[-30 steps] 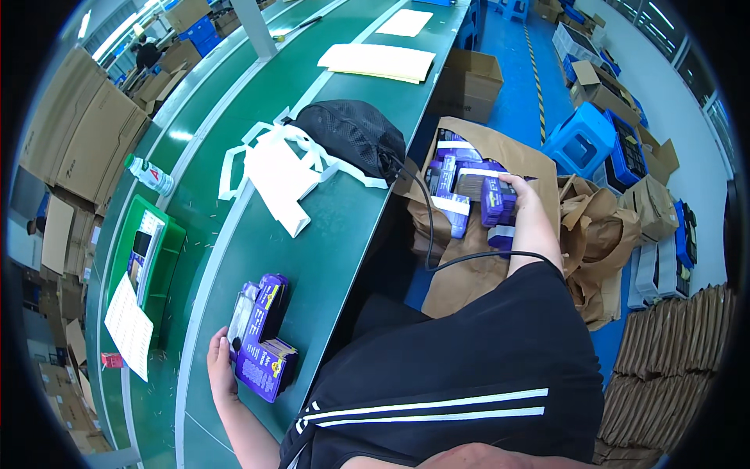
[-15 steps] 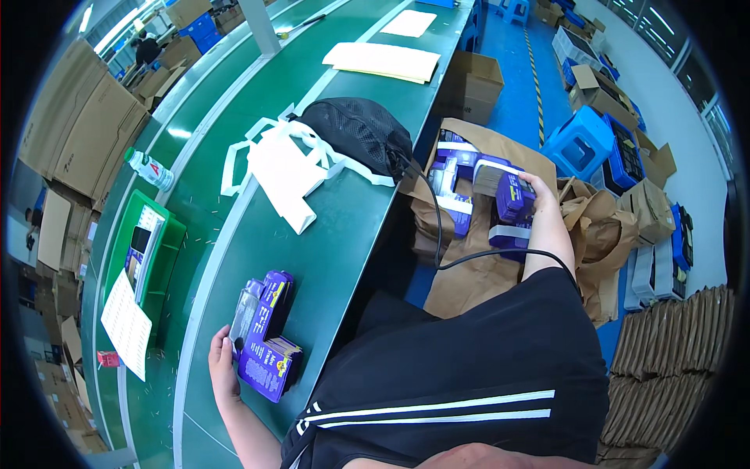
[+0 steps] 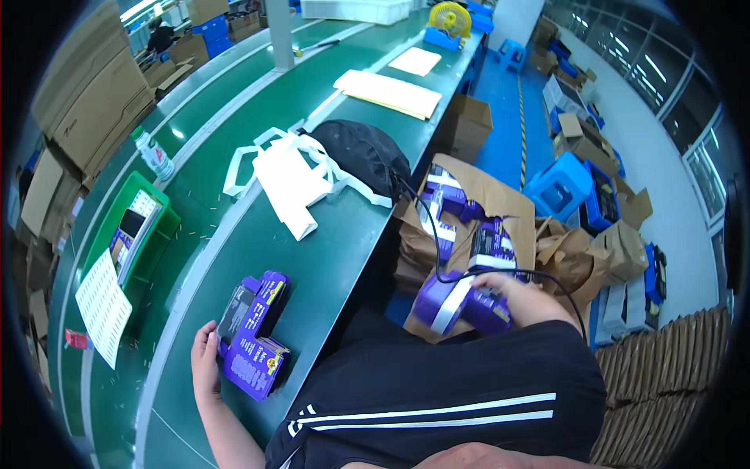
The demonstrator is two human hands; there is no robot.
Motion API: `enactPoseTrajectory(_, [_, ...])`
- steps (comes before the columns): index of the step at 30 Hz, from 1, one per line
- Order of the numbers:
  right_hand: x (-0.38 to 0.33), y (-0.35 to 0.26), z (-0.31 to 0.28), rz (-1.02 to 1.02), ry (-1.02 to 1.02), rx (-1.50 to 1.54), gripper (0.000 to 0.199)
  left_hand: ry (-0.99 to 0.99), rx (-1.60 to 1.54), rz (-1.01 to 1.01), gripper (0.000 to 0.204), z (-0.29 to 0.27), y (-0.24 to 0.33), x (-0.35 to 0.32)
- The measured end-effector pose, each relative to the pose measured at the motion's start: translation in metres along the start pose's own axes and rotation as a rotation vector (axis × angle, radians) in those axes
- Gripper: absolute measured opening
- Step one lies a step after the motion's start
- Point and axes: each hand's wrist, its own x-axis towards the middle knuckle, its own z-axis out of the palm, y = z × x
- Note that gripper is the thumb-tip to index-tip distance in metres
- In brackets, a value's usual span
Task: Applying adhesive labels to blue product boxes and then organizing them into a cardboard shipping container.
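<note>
While your left hand is resting open against the near end of the purple boxes on the green surface, your right hand is closing around another purple box down beside your right thigh, off the surface's edge. That box is lying with its long axis running roughly left to right, its white band facing up. It is sitting just in front of the brown paper bag, where more purple boxes are showing. The stack on the surface is lying well to the left of the held box, nearer your left hand, its long side pointing away from you.
</note>
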Motion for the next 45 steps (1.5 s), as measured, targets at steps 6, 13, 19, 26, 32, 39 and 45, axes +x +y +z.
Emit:
enactPoseTrajectory(6, [0.134,0.056,0.036,0.099,-1.224,0.513,0.057,0.012,0.028,0.074,0.040,0.006,0.010,0.000])
enactPoseTrajectory(13, [0.074,-0.003,0.152,-0.191,-1.417,0.379,0.056,0.045,-0.135,0.049,0.040,-0.001,0.003,-0.008])
enactPoseTrajectory(19, [0.055,-0.102,0.313,-0.472,-2.348,0.253,0.050,0.120,-0.152,0.405,0.038,-0.015,0.024,-0.023])
enactPoseTrajectory(26, [-0.285,-0.127,0.399,-1.886,-1.129,-0.868,0.082,0.565,-0.215,0.820,0.044,-0.085,0.056,-0.137])
enactPoseTrajectory(32, [-0.376,-0.021,0.508,-2.525,-0.308,-2.528,0.035,0.841,0.509,0.673,0.109,-0.056,0.035,-0.171])
enactPoseTrajectory(39, [-0.348,0.090,0.548,-2.896,-0.435,-2.560,0.030,0.850,-0.080,0.479,0.116,-0.051,-0.077,-0.162])
enactPoseTrajectory(45, [-0.366,0.047,0.515,-3.027,-1.196,-0.952,0.032,0.660,-0.231,0.363,0.111,-0.061,-0.091,-0.186])
